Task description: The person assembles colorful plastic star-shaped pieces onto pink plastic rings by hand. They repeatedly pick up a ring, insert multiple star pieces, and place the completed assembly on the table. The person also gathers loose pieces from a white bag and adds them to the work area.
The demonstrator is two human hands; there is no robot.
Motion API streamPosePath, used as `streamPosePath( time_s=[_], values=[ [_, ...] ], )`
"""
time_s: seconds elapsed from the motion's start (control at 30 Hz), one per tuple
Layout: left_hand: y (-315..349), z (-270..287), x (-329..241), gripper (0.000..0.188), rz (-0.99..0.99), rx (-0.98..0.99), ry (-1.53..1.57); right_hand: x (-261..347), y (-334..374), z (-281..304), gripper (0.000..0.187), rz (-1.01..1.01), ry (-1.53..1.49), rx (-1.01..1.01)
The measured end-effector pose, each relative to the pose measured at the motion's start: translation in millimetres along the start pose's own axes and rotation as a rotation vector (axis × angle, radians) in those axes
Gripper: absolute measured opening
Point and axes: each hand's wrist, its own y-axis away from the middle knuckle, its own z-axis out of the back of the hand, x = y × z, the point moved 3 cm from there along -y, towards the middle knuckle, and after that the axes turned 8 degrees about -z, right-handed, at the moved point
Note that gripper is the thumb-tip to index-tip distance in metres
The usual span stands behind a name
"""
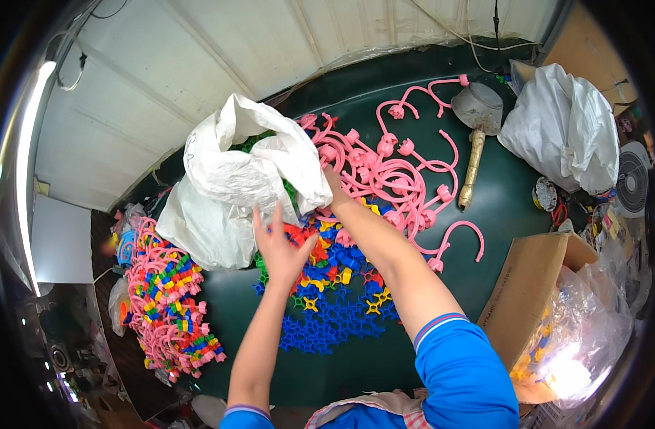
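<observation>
A white woven sack (234,193) stands slumped on the dark green table, its mouth open with green pieces (254,141) showing inside. My left hand (281,254) is open at the sack's near side, fingers spread and the thumb apart, with the fingertips at the cloth. My right hand (332,187) is at the sack's right edge; its fingers are hidden by the cloth. Beneath and between my arms lies a heap of star-shaped plastic connector pieces (331,322), mostly blue, with some red, yellow and green.
Pink curved plastic tubes (399,179) lie tangled behind my right arm. A metal scoop (476,118) with a tape-wrapped handle rests farther right. Pink loops with coloured pieces (171,307) are piled at left. A white bag (563,132) and a cardboard box (522,300) stand at right.
</observation>
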Motion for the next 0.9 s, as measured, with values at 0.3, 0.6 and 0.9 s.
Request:
streamPosePath(
  time_s=[0.3,0.6,0.9],
  values=[
    [-114.0,-68.1,123.3,0.020,-0.042,0.039,-0.344,-72.7,73.1,119.3,0.044,0.102,0.484,0.146],
    [-155.8,100.9,278.1,0.070,0.325,-0.381,-0.384,-88.0,158.8,191.2,0.056,0.091,0.868,0.357],
    [-33.1,22.6,445.7,0.069,0.481,-0.247,-0.279,86.9,-47.3,92.7,0.063,0.386,0.516,-0.020]
  ],
)
